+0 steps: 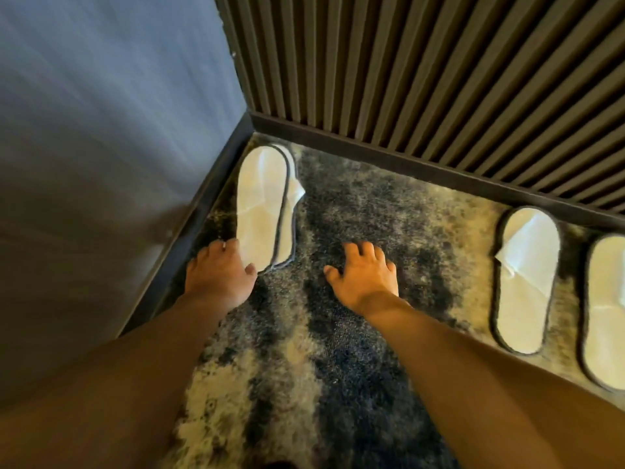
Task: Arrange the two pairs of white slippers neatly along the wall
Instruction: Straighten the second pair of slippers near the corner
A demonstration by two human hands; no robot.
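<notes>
A stacked pair of white slippers (262,204) with dark trim lies in the corner, one on top of the other, toes toward the slatted wall. My left hand (220,274) touches the heel end of that stack, fingers spread; whether it grips is unclear. My right hand (363,277) hovers open over bare carpet, apart from any slipper. Against the slatted wall at the right lie two more white slippers side by side: one (526,282) fully seen, the other (607,309) cut by the frame edge.
A blue-grey wall (101,147) with a dark baseboard runs along the left. The dark slatted wall (422,69) with its baseboard runs across the back. Mottled blue and cream carpet (338,367) covers the floor between the two slipper groups.
</notes>
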